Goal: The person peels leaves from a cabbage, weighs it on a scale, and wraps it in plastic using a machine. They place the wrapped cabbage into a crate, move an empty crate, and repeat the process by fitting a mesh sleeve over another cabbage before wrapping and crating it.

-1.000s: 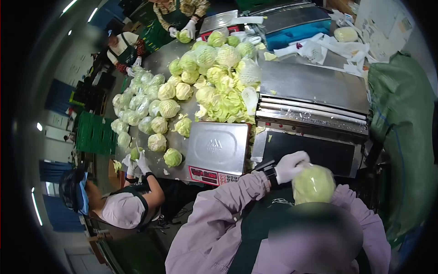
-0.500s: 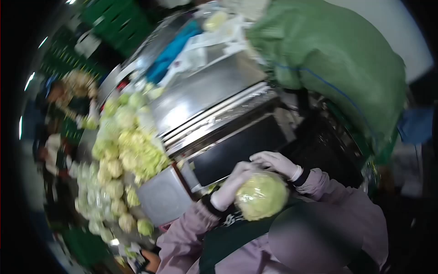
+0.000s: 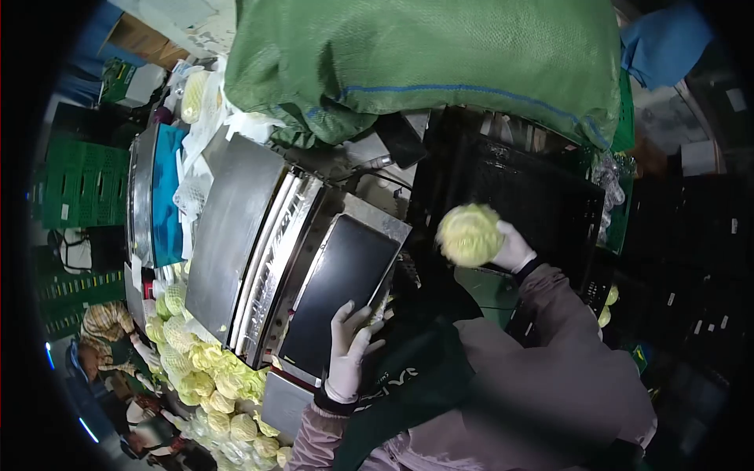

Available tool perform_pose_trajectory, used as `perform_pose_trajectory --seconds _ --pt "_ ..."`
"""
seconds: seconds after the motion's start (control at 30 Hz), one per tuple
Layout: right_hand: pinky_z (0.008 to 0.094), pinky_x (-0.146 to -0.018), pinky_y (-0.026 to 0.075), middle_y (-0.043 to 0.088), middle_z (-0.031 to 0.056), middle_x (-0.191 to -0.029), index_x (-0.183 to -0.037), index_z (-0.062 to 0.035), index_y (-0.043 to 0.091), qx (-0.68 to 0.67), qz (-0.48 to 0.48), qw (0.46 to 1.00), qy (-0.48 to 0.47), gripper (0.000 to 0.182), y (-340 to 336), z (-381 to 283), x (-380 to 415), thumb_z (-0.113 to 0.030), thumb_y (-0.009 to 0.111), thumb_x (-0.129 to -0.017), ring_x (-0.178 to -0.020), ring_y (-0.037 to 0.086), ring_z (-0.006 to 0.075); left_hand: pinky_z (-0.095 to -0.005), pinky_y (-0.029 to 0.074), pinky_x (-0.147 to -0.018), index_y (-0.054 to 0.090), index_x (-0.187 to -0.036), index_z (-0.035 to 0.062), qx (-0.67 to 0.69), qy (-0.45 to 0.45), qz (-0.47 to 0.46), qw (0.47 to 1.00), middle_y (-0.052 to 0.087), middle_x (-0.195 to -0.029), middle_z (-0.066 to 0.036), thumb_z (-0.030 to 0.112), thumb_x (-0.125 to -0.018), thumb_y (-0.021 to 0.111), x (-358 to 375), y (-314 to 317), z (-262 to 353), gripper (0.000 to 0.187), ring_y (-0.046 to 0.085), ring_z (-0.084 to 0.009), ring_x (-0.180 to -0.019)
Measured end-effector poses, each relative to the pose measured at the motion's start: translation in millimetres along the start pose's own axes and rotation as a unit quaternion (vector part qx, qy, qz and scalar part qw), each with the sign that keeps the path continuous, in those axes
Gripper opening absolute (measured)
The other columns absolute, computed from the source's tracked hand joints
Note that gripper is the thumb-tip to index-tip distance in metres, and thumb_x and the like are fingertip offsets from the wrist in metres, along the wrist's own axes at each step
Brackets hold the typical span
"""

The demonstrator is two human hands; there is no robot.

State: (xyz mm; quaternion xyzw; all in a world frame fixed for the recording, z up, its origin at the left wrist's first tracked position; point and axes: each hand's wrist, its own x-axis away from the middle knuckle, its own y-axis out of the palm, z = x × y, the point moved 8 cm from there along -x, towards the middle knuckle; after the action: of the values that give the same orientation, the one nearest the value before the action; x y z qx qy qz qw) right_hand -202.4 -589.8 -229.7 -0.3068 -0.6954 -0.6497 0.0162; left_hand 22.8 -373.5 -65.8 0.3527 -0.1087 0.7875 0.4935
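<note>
My right hand (image 3: pixel 514 247), in a white glove, grips a pale green wrapped cabbage (image 3: pixel 470 235) from its right side, above the edge of a black crate (image 3: pixel 534 180). My left hand (image 3: pixel 351 353), also gloved, is raised with its fingers apart and holds nothing. It is beside the lower end of the black plate (image 3: pixel 342 282) of the wrapping machine. The machine's steel top (image 3: pixel 236 235) lies farther left.
Many cabbages (image 3: pixel 216 377) lie at the lower left, next to a grey tray (image 3: pixel 284 404). A big green sack (image 3: pixel 471 55) spans the top. Green crates (image 3: pixel 86 184) stand at the far left. Two people (image 3: pixel 110 337) are at the lower left.
The view has turned to the right. My left hand has come off the cabbage, and my right hand has carried it away from my chest to the black crate.
</note>
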Motion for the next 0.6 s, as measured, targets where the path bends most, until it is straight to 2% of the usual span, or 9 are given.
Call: perform_pose_trajectory --seconds 0.1,0.17,0.27,0.3,0.33,0.4,0.47,0.53,0.6 --pt "0.0471 -0.108 0.034 0.045 0.0134 -0.140 -0.143 -0.0055 0.033 0.079 0.119 0.989 -0.046 0.070 -84.6 -31.1 -16.6 -0.037 0.060 -0.087 -0.130 0.043 0.0303 -0.0419 0.049 -0.091 0.030 -0.141 0.0106 0.011 -0.029 0.046 0.998 0.047 -0.132 -0.016 0.031 -0.096 0.053 -3.3 -15.7 -18.6 0.055 0.055 -0.0299 -0.114" --pt "0.0450 -0.102 0.041 0.047 0.0150 -0.136 -0.142 -0.0025 0.032 0.281 0.359 0.890 -0.003 0.078 -137.5 -41.7 -14.5 -0.038 0.068 -0.082 -0.126 0.046 0.0302 -0.0420 0.048 -0.091 0.032 -0.139 0.0103 0.011 -0.058 0.079 0.995 0.051 -0.127 -0.015 0.032 -0.096 0.052 -4.3 -21.3 -28.1 0.053 0.056 -0.0286 -0.111" --pt "0.0423 -0.097 0.045 0.049 0.0176 -0.132 -0.141 -0.0017 0.032 0.362 0.357 0.853 -0.114 0.090 -253.9 -24.1 -72.7 -0.038 0.078 -0.073 -0.122 0.049 0.0297 -0.0391 0.049 -0.092 0.031 -0.139 0.0086 0.043 -0.091 0.096 0.990 0.049 -0.128 -0.016 0.023 -0.099 0.048 -6.1 -26.5 -45.0 0.046 0.055 -0.0261 -0.112" --pt "0.0417 -0.097 0.045 0.048 0.0218 -0.130 -0.139 -0.0031 0.033 0.424 0.447 0.776 -0.133 0.098 -277.1 -21.6 -72.1 -0.034 0.086 -0.062 -0.121 0.050 0.0323 -0.0386 0.048 -0.094 0.031 -0.139 0.0084 0.056 -0.096 0.104 0.988 0.048 -0.129 -0.016 0.021 -0.099 0.048 -6.0 -27.6 -49.7 0.045 0.055 -0.0259 -0.113" --pt "0.0417 -0.097 0.045 0.048 0.0218 -0.130 -0.139 -0.0031 0.033 0.422 0.444 0.780 -0.127 0.098 -274.5 -10.2 -83.1 -0.034 0.086 -0.062 -0.121 0.050 0.0323 -0.0391 0.047 -0.096 0.031 -0.139 0.0082 0.065 -0.096 0.112 0.987 0.048 -0.130 -0.017 0.019 -0.099 0.047 -6.1 -28.7 -53.7 0.045 0.055 -0.0262 -0.114" --pt "0.0428 -0.097 0.045 0.046 0.0239 -0.133 -0.137 -0.0037 0.036 0.568 0.596 0.565 -0.055 0.099 -253.2 -2.5 -80.5 -0.035 0.087 -0.058 -0.120 0.050 0.0344 -0.0398 0.046 -0.098 0.030 -0.140 0.0082 0.058 -0.116 0.133 0.983 0.047 -0.130 -0.018 0.017 -0.099 0.047 -5.4 -27.7 -53.1 0.045 0.054 -0.0267 -0.114" --pt "0.0444 -0.098 0.044 0.045 0.0237 -0.133 -0.137 -0.0028 0.036 0.577 0.595 0.557 -0.038 0.104 -282.2 20.5 -101.1 -0.037 0.088 -0.054 -0.117 0.052 0.0355 -0.0399 0.045 -0.100 0.028 -0.141 0.0075 0.069 -0.126 0.144 0.979 0.047 -0.130 -0.018 0.017 -0.098 0.048 -1.6 -33.4 -62.9 0.048 0.054 -0.0268 -0.115" --pt "0.0420 -0.095 0.047 0.052 0.0161 -0.127 -0.126 -0.0069 0.048 0.561 0.589 0.576 -0.081 0.079 -359.6 47.7 -119.2 -0.036 0.083 -0.061 -0.114 0.054 0.0307 -0.0399 0.046 -0.095 0.031 -0.139 0.0076 0.081 -0.123 0.166 0.975 0.049 -0.130 -0.018 0.024 -0.096 0.051 3.3 -39.0 -73.1 0.050 0.056 -0.0290 -0.114" --pt "0.0374 -0.091 0.047 0.060 0.0119 -0.117 -0.119 -0.0115 0.056 0.658 0.539 0.526 -0.014 0.043 -340.8 50.0 -108.4 -0.023 0.067 -0.080 -0.108 0.057 0.0224 -0.0394 0.045 -0.096 0.031 -0.139 0.0069 0.079 -0.123 0.180 0.973 0.049 -0.129 -0.018 0.022 -0.096 0.050 13.4 -46.6 -77.8 0.049 0.054 -0.0281 -0.115"
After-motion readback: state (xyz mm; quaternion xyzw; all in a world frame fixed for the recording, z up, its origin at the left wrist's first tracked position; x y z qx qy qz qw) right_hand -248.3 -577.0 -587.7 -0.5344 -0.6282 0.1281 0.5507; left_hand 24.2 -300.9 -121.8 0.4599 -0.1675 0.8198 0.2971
